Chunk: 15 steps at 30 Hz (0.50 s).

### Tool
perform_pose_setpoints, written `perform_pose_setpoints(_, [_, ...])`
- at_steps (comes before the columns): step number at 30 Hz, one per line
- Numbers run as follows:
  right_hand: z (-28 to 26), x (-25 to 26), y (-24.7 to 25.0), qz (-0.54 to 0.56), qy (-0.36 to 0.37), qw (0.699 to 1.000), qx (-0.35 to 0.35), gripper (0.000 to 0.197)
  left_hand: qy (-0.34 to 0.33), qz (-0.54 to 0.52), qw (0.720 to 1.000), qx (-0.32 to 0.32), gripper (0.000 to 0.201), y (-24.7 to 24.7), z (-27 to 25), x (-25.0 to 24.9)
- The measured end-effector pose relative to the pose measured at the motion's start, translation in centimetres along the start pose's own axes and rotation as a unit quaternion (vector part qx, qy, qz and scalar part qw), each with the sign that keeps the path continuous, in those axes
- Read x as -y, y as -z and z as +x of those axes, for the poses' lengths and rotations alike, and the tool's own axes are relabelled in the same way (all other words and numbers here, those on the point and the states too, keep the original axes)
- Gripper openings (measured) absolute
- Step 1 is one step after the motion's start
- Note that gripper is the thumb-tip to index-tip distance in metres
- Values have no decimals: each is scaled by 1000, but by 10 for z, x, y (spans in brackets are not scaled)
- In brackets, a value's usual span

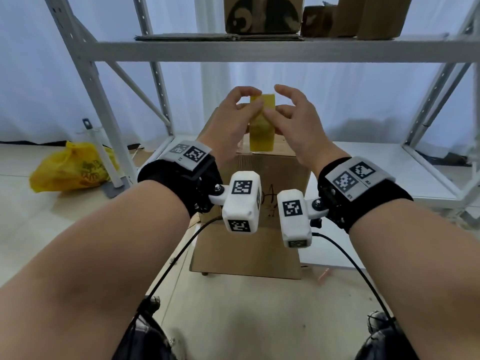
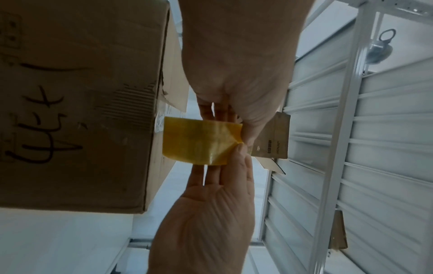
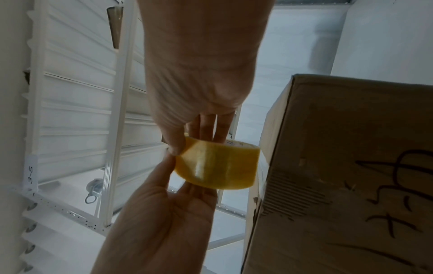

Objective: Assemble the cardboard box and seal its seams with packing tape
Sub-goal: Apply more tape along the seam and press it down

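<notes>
A yellow roll of packing tape (image 1: 262,131) is held upright between both hands, just above the top of the brown cardboard box (image 1: 249,245). My left hand (image 1: 241,113) pinches the roll from the left. My right hand (image 1: 283,118) pinches it from the right, index finger raised. In the left wrist view both thumbs meet on the edge of the tape roll (image 2: 199,142), left hand (image 2: 234,118) above, right hand (image 2: 225,172) below, beside the box (image 2: 82,111). The right wrist view shows the tape roll (image 3: 218,166) and the box (image 3: 339,166) with black handwriting. The hands hide most of the box top.
A white metal shelf rack (image 1: 259,50) stands behind the box, with cardboard boxes (image 1: 262,16) and flat cardboard on its upper level. A yellow plastic bag (image 1: 70,170) and a white pole on a grey base (image 1: 104,157) are on the floor at left. A low white shelf (image 1: 389,165) lies right.
</notes>
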State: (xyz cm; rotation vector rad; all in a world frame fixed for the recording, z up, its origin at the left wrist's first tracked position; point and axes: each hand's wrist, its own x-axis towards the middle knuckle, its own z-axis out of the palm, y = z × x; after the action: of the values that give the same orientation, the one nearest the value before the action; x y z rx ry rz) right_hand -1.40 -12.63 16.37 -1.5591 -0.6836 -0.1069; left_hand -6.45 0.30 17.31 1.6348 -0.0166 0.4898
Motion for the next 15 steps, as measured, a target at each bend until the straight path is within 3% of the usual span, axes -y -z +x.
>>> perform_pose_setpoints(8, [-4, -2, 8, -176, 41, 982, 44, 50, -39, 122, 991, -48, 9, 12, -8, 11])
perform_pose_setpoints(15, [-15, -3, 19, -237, 31, 969, 67, 50, -61, 144, 987, -28, 19, 3, -12, 18])
